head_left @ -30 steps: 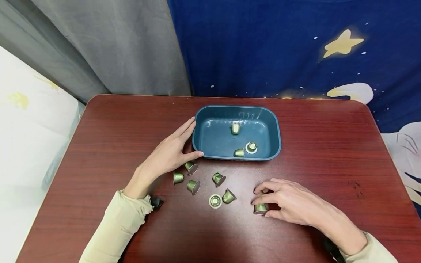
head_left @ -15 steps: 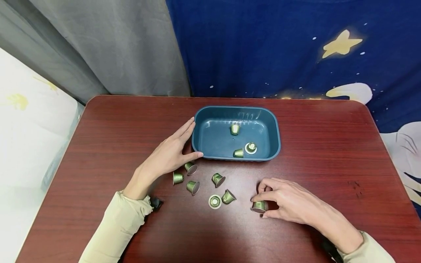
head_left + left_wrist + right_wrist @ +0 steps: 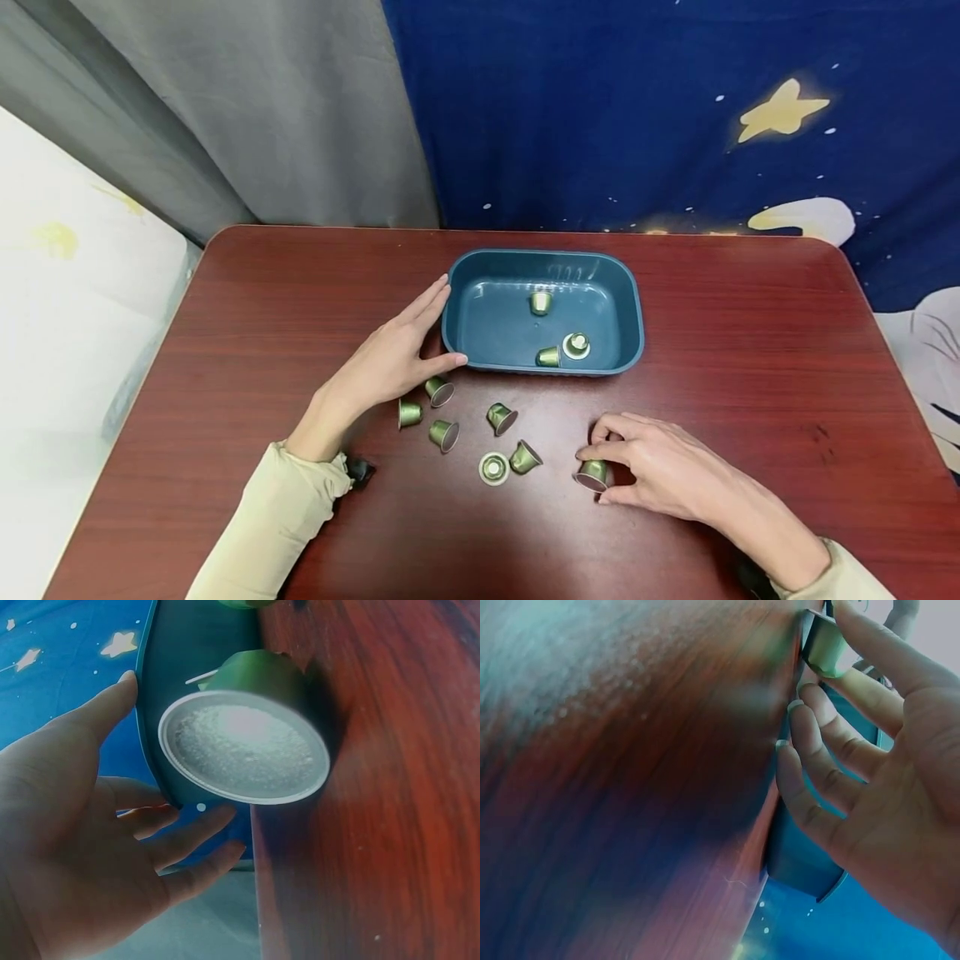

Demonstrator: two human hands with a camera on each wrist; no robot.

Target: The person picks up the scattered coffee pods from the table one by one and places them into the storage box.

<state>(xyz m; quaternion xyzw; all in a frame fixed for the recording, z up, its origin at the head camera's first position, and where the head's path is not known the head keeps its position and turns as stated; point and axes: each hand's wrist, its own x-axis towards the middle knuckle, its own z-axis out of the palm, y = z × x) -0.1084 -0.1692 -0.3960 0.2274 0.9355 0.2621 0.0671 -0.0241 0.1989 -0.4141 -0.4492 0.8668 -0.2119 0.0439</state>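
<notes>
My right hand (image 3: pixel 660 467) pinches a green coffee capsule (image 3: pixel 592 475) between thumb and index finger, low over the table at the right; the right wrist view shows the same capsule (image 3: pixel 826 646) at the fingertips. With fingers straight, my left hand (image 3: pixel 386 358) rests against the left end of a blue plastic basin (image 3: pixel 487 367). Inside the basin lie a coffee capsule (image 3: pixel 541 303) near the middle and two more by the front wall. Close under the left hand, a capsule (image 3: pixel 244 750) shows its silvery lid in the left wrist view.
Several loose green capsules lie on the reddish wooden table (image 3: pixel 712 333) in front of the basin, among them a capsule (image 3: pixel 526 457) and an upright capsule (image 3: pixel 494 469). A grey curtain (image 3: pixel 300 108) and a blue starry cloth (image 3: pixel 600 108) hang behind the table's far edge.
My right hand's fingers have closed in around the capsule and tilted it slightly, shifting it a little left. The left hand stays at the basin. The head view has tipped up slightly.
</notes>
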